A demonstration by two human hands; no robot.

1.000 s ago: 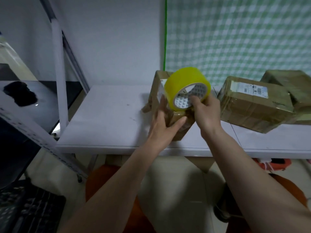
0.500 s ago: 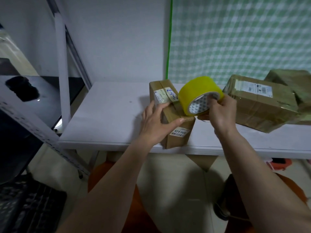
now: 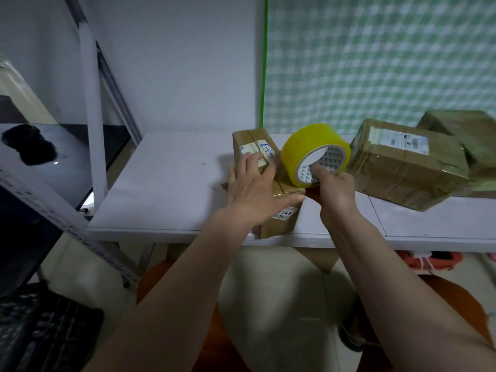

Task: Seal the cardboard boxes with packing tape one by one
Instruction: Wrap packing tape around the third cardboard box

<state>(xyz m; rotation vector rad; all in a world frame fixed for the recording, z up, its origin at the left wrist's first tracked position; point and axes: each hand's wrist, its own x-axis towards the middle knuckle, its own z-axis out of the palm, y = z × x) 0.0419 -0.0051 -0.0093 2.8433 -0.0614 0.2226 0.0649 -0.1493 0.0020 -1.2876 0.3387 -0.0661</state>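
— Where's the small cardboard box (image 3: 279, 224)?
— At the near edge of the white surface (image 3: 166, 189), under the left hand (image 3: 255, 191), fingers spread flat on top.
— The right hand (image 3: 335, 189)?
— Gripping the yellow packing tape roll (image 3: 306, 149), finger through its core, just beside the box.

A white table (image 3: 166, 183) carries a small cardboard box (image 3: 252, 142) at its centre, with two bigger parcels (image 3: 402, 173) towards three o'clock

Small box (image 3: 268, 162) front label (image 3: 285, 212): "5406"; top handwriting perhaps "E-7"
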